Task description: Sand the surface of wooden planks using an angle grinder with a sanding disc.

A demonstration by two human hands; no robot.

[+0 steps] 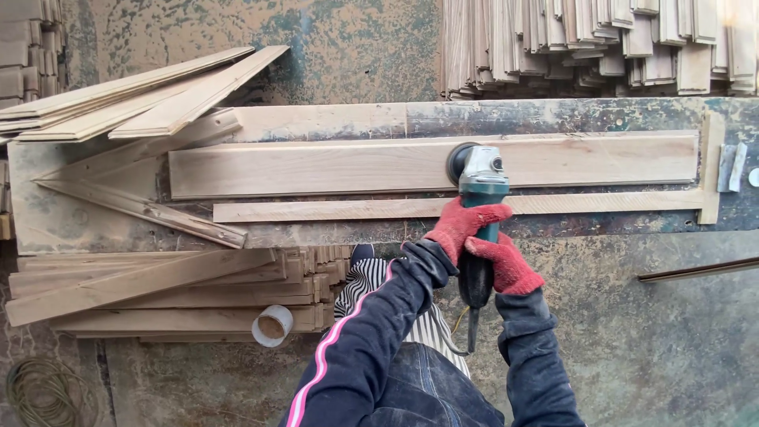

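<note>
Both red-gloved hands, left hand (462, 225) forward and right hand (506, 265) behind, grip the teal angle grinder (479, 190), its disc on the long pale wooden plank (316, 166) whose long axis runs crosswise on the bench (332, 122).

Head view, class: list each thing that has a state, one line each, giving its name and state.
Left hand: gloved red, closed around the grinder body.
Right hand: gloved red, closed around the grinder handle.
Grinder: held, disc end resting on the wide plank.
Wide plank: flat on the bench.
Narrow strip: flat, beside the plank.
Tape roll: on its side.
</note>
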